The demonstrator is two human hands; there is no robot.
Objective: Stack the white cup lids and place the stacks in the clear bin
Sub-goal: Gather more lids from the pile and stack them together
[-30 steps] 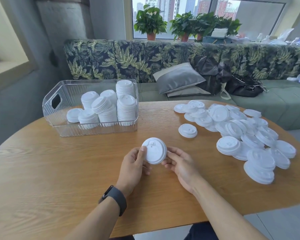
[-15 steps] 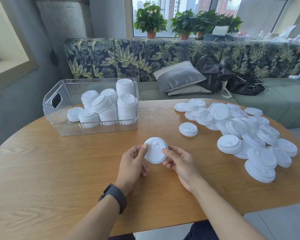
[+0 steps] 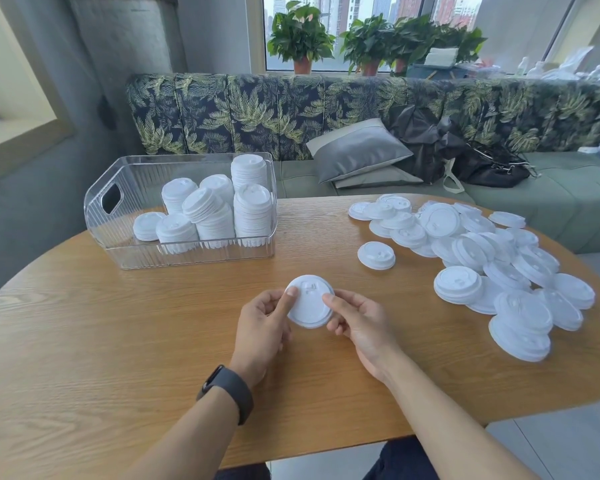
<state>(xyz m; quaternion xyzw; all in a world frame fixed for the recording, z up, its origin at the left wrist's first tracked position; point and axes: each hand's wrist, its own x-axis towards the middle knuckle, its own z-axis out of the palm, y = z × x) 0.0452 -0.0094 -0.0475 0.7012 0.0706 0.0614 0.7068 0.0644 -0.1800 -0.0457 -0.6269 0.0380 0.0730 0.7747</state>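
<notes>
Both hands hold a white cup lid [image 3: 309, 303] just above the middle of the wooden table [image 3: 118, 341]. My left hand [image 3: 262, 327] pinches its left edge with the thumb on top. My right hand [image 3: 359, 322] grips its right edge, thumb on the rim. Whether it is one lid or a short stack is hidden. The clear bin [image 3: 184, 251] stands at the back left and holds several stacks of lids [image 3: 252, 209]. A loose pile of lids [image 3: 482, 258] covers the right side, with a single lid [image 3: 376, 255] apart from it.
A patterned sofa [image 3: 291, 112] with a grey cushion [image 3: 357, 150] and black bags [image 3: 465, 150] runs behind the table. Potted plants [image 3: 302, 36] stand on the window sill. The table's front edge is close to my body.
The lid has tilted from facing up-left to lying flatter between my hands. My right thumb has come onto its rim. The hands stayed in the same spot.
</notes>
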